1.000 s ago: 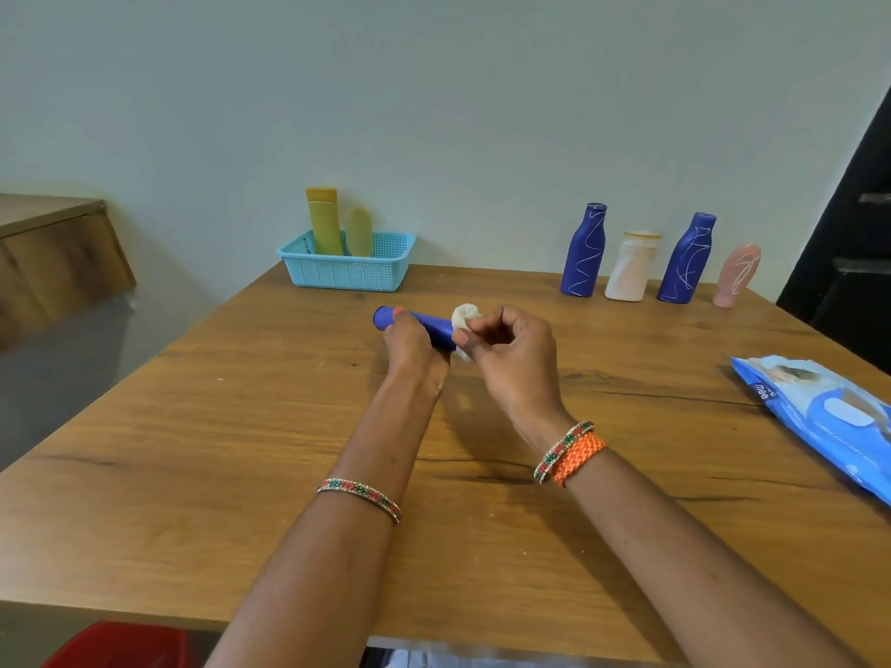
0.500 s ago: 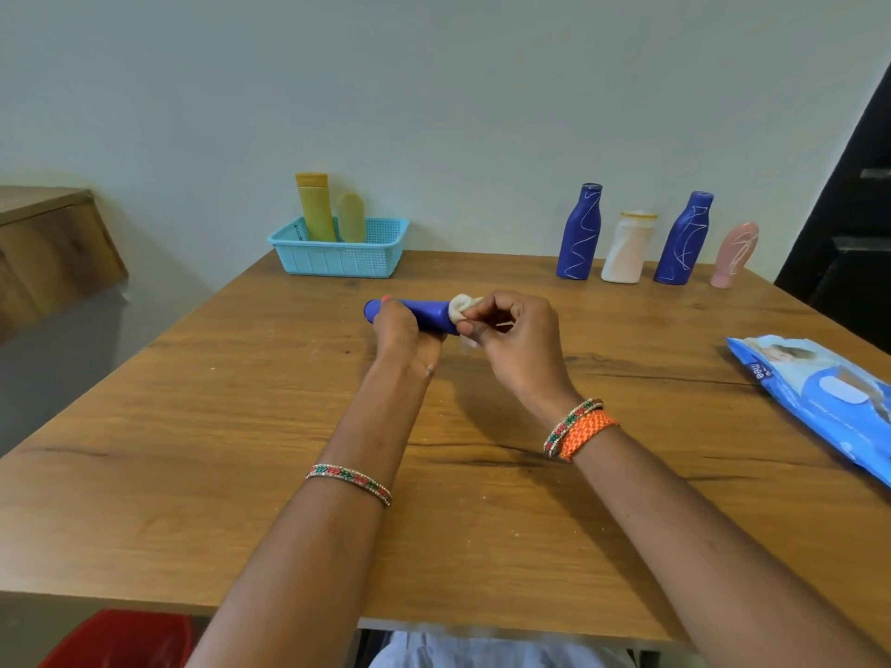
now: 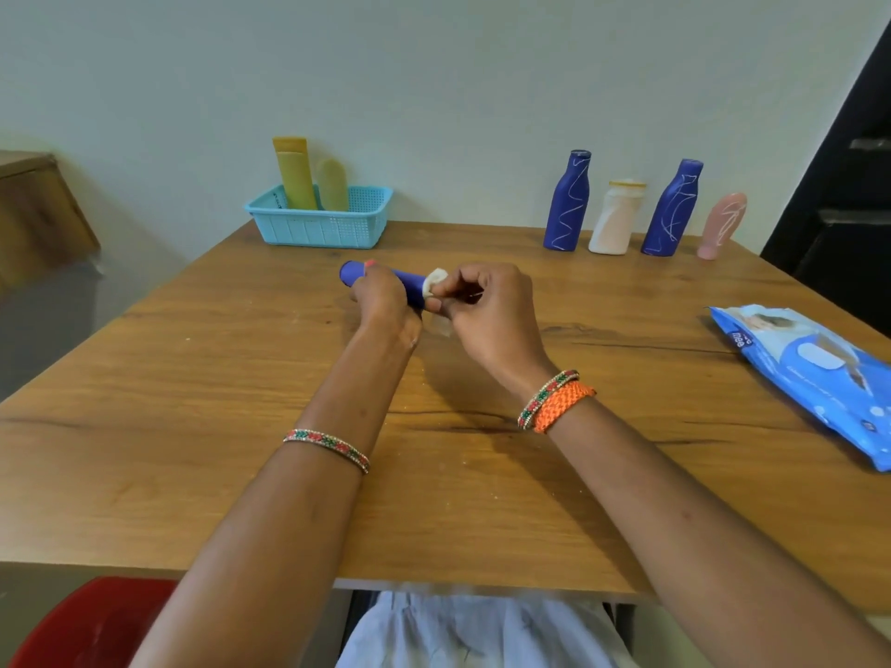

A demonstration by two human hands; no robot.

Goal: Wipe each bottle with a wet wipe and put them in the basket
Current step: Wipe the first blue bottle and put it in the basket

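My left hand (image 3: 383,301) grips a blue bottle (image 3: 410,284) lying sideways just above the wooden table (image 3: 193,402). My right hand (image 3: 487,315) pinches a crumpled white wet wipe (image 3: 434,283) against the bottle's right end. A light blue basket (image 3: 320,226) at the back left holds two yellow bottles (image 3: 295,173). Along the back right stand a blue bottle (image 3: 569,202), a white bottle (image 3: 617,219), another blue bottle (image 3: 672,209) and a pink bottle (image 3: 721,226).
A blue wet wipe pack (image 3: 815,373) lies at the table's right edge. A wooden cabinet (image 3: 33,209) stands to the left, a red seat (image 3: 91,624) below the front left corner, and a dark doorway (image 3: 848,176) at the right.
The view tilted so the hands sit slightly higher in frame. My right hand has kept rubbing the wipe on the blue bottle's right end; my left hand's grip is unchanged.
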